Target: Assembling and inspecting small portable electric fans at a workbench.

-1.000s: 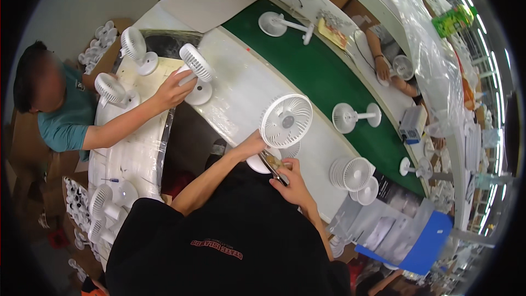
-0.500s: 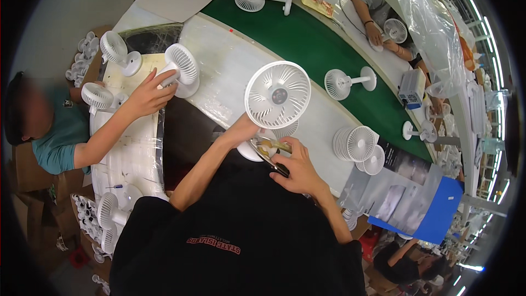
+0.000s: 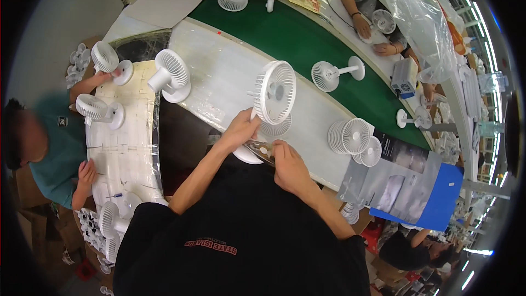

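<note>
My left hand [image 3: 241, 130] is closed around the lower end of a white fan head [image 3: 275, 92], whose ribbed round guard stands tilted above it. Close by on the right, my right hand [image 3: 290, 164] is closed on a shiny, plier-like hand tool [image 3: 262, 151], largely covered by the fingers. The tool is at the fan's underside, by my left fingers; any contact is hard to make out. Behind the fan head lies a white round grille [image 3: 277, 126]. Partly hidden under my wrists is a round white base [image 3: 247, 155].
Left, a white fan [image 3: 171, 75] stands at the bench edge; a co-worker [image 3: 60, 137] sits beyond several more. Stacked white grilles [image 3: 350, 136] sit right, near a grey-and-blue sheet [image 3: 408, 186]. Across the green belt [image 3: 285, 38], holding several fans, another person's hands [image 3: 378, 41] work.
The fan head has turned from facing up to a sideways tilt. My right fingers have closed further over the tool. The co-worker at left has let go of the fan at the bench edge.
</note>
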A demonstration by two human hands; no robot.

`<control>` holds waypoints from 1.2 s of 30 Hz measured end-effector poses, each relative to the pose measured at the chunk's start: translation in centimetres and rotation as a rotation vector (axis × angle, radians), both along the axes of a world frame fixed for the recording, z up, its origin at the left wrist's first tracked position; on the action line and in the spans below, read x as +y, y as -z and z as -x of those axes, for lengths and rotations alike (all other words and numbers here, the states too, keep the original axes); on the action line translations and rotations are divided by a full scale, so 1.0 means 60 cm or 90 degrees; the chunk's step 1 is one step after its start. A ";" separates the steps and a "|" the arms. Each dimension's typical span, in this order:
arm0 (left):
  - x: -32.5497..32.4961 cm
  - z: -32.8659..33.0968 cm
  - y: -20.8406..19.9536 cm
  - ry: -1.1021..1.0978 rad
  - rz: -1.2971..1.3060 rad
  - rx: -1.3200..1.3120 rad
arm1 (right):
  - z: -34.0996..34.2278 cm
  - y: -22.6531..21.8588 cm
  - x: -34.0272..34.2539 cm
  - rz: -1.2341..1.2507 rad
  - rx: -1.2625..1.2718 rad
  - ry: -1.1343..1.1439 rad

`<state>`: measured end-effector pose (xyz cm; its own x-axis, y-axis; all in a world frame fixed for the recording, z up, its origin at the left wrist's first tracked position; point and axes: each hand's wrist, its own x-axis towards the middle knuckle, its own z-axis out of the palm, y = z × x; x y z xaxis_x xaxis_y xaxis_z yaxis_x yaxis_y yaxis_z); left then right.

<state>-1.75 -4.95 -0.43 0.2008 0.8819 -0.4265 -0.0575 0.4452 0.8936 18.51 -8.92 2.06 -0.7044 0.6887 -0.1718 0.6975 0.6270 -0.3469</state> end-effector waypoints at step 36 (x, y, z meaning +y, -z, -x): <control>-0.036 -0.008 0.083 -0.049 0.133 -0.261 | 0.015 0.022 0.044 0.164 0.037 -0.092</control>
<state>-1.30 -7.10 -5.40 0.3273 0.8043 -0.4960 -0.4266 0.5942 0.6819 17.64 -6.29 0.73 -0.8061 0.5192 -0.2840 0.5813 0.6046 -0.5445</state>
